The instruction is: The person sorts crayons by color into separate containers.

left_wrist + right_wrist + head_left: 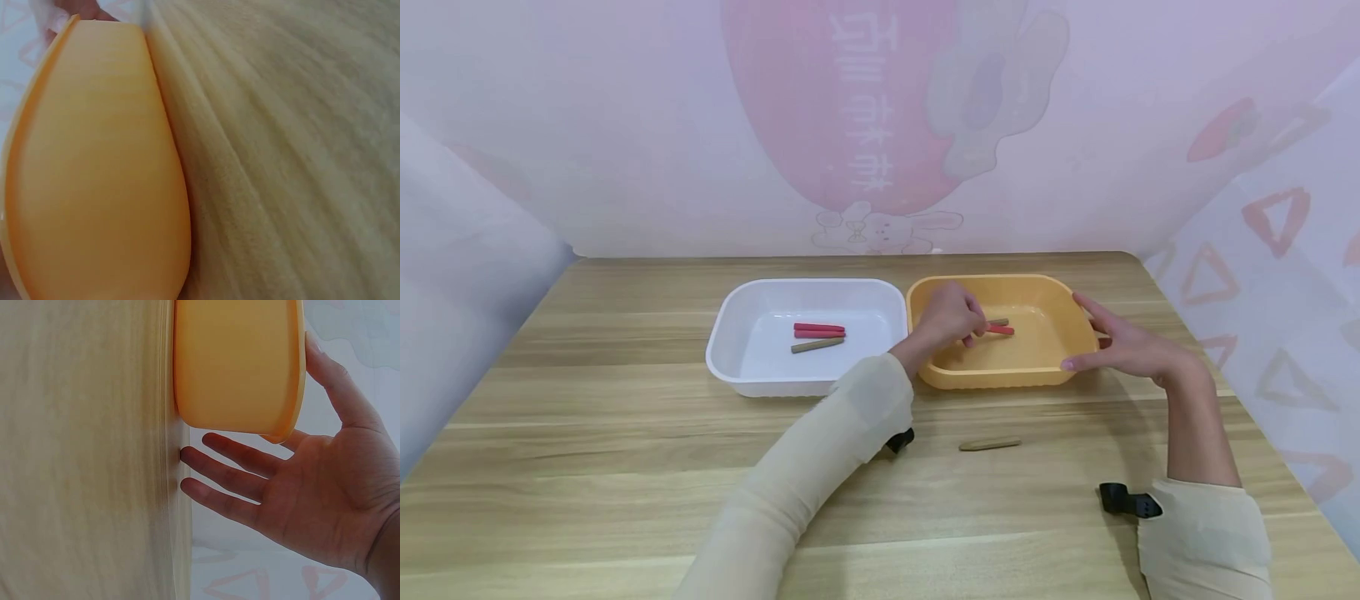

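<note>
My left hand (951, 315), slightly blurred, is inside the yellow-orange tray (992, 379), its fingertips pinching one end of a red crayon (1002, 330). Just behind that lies an olive-brown crayon (998, 322), partly hidden by the fingers. At the tray's right end is my right hand (1123, 346), thumb against the rim and the other fingers spread fairly straight beside the outer wall. In the right wrist view, the same right hand (312, 494) has its palm visible. The left wrist view shows mostly the tray's outer wall (106, 156); the left fingers are hidden there.
A white tray (808, 388) stands left of the orange one, holding two red crayons (818, 331) and an olive-brown crayon (817, 344). Another olive-brown crayon (990, 444) lies on the wooden table (587, 433) in front of the orange tray. A printed curtain (647, 125) hangs behind.
</note>
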`<move>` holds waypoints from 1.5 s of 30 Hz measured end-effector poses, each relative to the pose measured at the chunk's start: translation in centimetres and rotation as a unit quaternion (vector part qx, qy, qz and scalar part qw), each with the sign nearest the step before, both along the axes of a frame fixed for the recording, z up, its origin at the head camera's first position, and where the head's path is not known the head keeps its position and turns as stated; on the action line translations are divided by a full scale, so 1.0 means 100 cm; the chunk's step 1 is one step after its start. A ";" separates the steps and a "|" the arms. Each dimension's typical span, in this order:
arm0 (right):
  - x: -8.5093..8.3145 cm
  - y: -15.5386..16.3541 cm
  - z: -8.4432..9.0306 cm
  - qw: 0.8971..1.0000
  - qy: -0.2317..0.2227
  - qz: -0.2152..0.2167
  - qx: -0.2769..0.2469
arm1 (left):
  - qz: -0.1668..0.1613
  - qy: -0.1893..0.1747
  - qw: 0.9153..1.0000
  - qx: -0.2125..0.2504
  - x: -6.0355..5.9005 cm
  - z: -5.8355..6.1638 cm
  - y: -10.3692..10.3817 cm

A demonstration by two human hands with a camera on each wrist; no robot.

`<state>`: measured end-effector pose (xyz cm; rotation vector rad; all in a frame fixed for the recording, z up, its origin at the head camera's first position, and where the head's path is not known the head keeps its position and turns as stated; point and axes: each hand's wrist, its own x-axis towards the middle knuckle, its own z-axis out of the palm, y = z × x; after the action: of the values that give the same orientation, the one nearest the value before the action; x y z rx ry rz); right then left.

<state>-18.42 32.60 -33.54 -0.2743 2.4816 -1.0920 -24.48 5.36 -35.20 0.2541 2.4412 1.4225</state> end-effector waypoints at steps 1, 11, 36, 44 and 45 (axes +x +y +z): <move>0.000 0.000 0.000 1.000 0.001 0.000 0.000 | -0.001 0.000 1.000 -0.007 0.000 0.000 0.001; 0.000 -0.001 0.000 1.000 0.003 0.001 -0.001 | -0.011 0.060 0.992 -0.109 -0.004 -0.002 0.007; -0.001 -0.004 0.001 1.000 0.002 0.005 0.000 | -0.049 0.140 0.968 -0.203 -0.001 0.006 -0.013; -0.002 -0.002 0.000 1.000 0.002 0.004 -0.005 | -0.111 0.120 0.983 -0.081 0.014 0.020 -0.038; -0.002 -0.002 0.001 1.000 0.001 0.003 -0.007 | -0.124 0.115 0.984 -0.060 0.016 0.021 -0.041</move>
<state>-18.65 32.37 -33.48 -0.2884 2.4747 -1.1067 -22.83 1.26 -33.05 0.7020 2.5535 1.1922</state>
